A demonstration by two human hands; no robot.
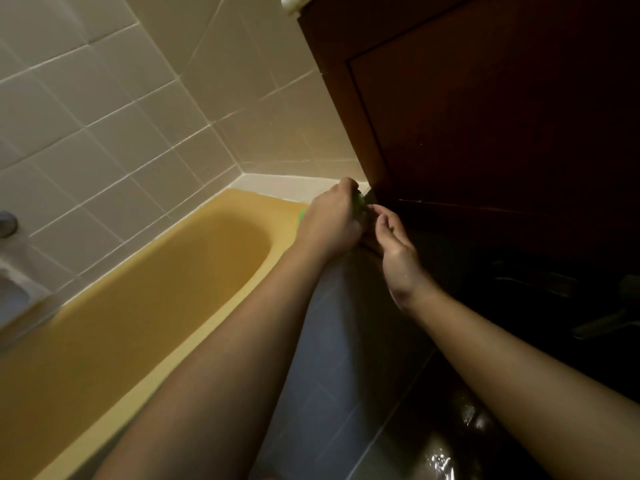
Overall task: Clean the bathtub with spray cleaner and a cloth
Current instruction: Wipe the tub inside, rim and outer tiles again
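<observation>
While a dark green object (358, 201) is being gripped by the left hand (332, 218) beside the bathtub (166, 278), the right hand (396, 249) is being held close, curled, grasp unclear.

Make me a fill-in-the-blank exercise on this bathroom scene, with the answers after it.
The bathtub is ____ in colour.
The wall behind it is covered in beige ____.
The left hand grips a dark green object beside the brown wooden ____.
Missing words: yellow; tiles; cabinet.
</observation>
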